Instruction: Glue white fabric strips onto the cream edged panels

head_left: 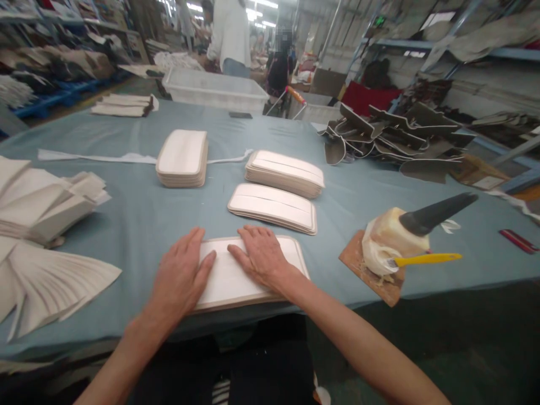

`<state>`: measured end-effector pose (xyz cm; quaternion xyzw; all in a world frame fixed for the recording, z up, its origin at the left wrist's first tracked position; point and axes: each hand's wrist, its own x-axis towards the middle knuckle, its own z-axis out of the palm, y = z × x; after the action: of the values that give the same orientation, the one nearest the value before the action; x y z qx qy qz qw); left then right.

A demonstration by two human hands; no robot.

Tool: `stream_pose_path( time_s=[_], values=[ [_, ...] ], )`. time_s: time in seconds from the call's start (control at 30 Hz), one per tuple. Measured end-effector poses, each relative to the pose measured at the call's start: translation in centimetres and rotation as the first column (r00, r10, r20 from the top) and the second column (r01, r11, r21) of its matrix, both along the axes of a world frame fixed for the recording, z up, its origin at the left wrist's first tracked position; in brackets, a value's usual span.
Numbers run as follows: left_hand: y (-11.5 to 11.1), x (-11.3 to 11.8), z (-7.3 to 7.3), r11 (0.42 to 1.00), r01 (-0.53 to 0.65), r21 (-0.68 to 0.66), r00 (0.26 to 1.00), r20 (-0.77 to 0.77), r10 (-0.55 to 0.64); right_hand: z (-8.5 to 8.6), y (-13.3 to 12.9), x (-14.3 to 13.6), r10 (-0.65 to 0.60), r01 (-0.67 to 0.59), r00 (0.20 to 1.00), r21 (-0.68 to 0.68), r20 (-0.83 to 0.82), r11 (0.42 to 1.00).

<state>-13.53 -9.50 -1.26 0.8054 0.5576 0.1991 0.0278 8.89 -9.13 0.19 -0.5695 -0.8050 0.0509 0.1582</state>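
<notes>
Two-handed flat press, no clamp: left hand (179, 275) over the left end of the panel (228, 281), right hand (261, 253) mid-panel toward the far edge. Fingers nearly straight, thumbs turned inward, nothing pinched or wrapped. Cannot tell press force, nor layer count under the top face.

Panel location: lower centre of frame, long way across, right by the near edge of the table (126, 214).

Main risk, judged: slide off toward bottom of frame. Cause: hard pull inward with no finger underneath. Next: skewed layers, if more than one. Cause: uneven load, left end covered, right end bare. Also possible: marks on the pale face from dirty fingertips; cannot see any residue.

Just beyond, centre of frame: front stack (274, 202), then back stack (284, 169), close together. Could get knocked out of square by a forward push. Up and left of those: short stack (181, 152), on or against a white strip (97, 156). Could shift with a tug on the strip.

Right of frame: tub (373, 242) on a pale-smeared board (394, 289), brush (428, 259) against its side, handle out to the right. Could tip or smear from a wide sweep rightward.

Lower left: fanned sheets (63, 281). Could slump if bumped with the left elbow.
</notes>
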Motion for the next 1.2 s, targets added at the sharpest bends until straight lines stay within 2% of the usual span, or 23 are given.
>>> stream_pose_path(
  time_s=[0.13,0.23,0.43,0.63,0.73,0.87,0.97,1.07,1.2],
  values=[
    [0.4,2.9,-0.7,0.999,-0.03,0.02,0.974,-0.224,0.034,-2.4,0.2,-1.1,-0.032,0.032,0.999,-0.004,-0.01,0.999],
    [0.0,3.5,-1.1,0.998,-0.039,0.049,0.958,-0.282,0.052,-3.1,0.1,-1.1,-0.036,0.037,0.999,0.027,-0.03,0.999],
    [-0.2,3.3,-1.6,0.996,-0.053,0.078,0.948,-0.309,0.074,-2.7,0.0,-1.1,-0.046,0.046,0.999,0.01,0.002,0.999],
    [-0.1,3.4,-1.5,0.997,-0.076,-0.009,0.965,-0.251,0.071,-1.2,0.9,0.6,0.038,-0.031,0.996,-0.089,0.08,0.996],
    [0.3,3.2,-1.3,0.996,-0.075,-0.052,0.968,-0.242,0.06,-0.5,1.3,1.8,0.035,-0.019,0.993,-0.141,0.11,0.99],
    [1.6,3.6,-0.6,0.999,0.0,-0.041,0.967,-0.255,-0.01,-0.7,1.3,2.4,0.004,0.014,0.991,-0.131,0.133,0.991],
    [2.7,5.1,-0.1,0.993,0.119,-0.015,0.96,-0.254,-0.119,-1.2,1.3,2.4,0.015,0.004,0.989,-0.123,0.15,0.992],
    [3.6,6.7,0.0,0.974,0.218,-0.055,0.946,-0.235,-0.225,-1.4,1.3,2.4,0.017,0.005,0.985,-0.126,0.171,0.992],
    [4.6,6.5,-0.1,0.971,0.224,-0.088,0.947,-0.217,-0.238,-1.5,1.5,2.6,0.019,-0.001,0.986,-0.111,0.168,0.994]
  ],
)
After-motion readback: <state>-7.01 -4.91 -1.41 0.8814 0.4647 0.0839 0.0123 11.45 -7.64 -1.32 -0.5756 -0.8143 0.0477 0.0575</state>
